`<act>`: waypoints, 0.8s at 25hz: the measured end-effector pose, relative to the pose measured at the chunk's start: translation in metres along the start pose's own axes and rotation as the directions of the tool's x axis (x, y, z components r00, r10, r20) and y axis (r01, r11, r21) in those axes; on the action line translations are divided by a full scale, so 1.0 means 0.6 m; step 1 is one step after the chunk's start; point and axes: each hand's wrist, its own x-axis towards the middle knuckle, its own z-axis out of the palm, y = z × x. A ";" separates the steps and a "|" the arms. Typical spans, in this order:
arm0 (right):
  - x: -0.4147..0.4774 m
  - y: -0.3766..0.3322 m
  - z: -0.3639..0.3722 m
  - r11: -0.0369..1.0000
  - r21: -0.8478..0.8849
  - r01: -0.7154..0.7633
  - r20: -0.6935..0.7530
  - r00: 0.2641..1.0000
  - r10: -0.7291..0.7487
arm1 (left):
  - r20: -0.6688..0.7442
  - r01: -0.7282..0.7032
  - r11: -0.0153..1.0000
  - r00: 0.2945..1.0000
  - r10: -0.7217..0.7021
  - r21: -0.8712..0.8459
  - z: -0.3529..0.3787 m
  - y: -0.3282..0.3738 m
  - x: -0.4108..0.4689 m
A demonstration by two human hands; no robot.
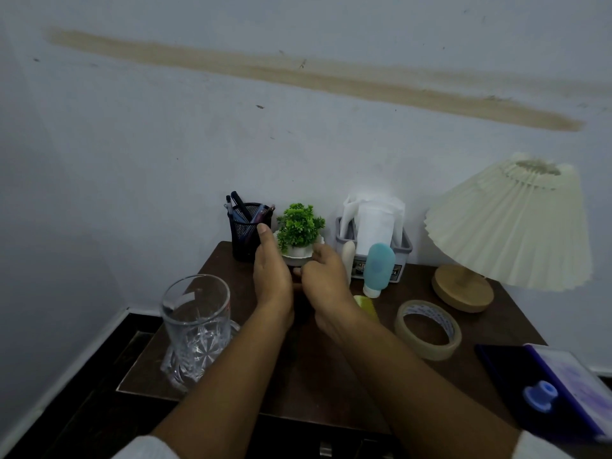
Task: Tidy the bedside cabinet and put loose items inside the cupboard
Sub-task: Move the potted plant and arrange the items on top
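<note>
A small green artificial plant (299,226) in a white pot (298,255) stands at the back of the dark brown bedside cabinet top (314,369). My left hand (270,273) is flat with its fingers straight, against the pot's left side. My right hand (326,279) is curled at the pot's front right, and its fingertips touch the base. Whether it grips the pot is hidden. Loose items on the top include a clear cut glass (197,326), a tape roll (427,329), a teal squeeze bottle (377,270) and a yellow-green comb (362,303).
A black mesh pen holder (243,233) stands just left of my left hand. A grey organiser with tissues (405,250) and a pleated lamp (510,226) fill the back right. A dark blue book (510,369) with a small blue knob (539,394) lies at the right edge.
</note>
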 end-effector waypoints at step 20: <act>-0.044 -0.021 -0.014 0.967 0.173 -0.186 0.064 0.982 0.178 | 0.194 0.035 0.990 0.979 -0.062 0.137 -0.023 0.005 -0.069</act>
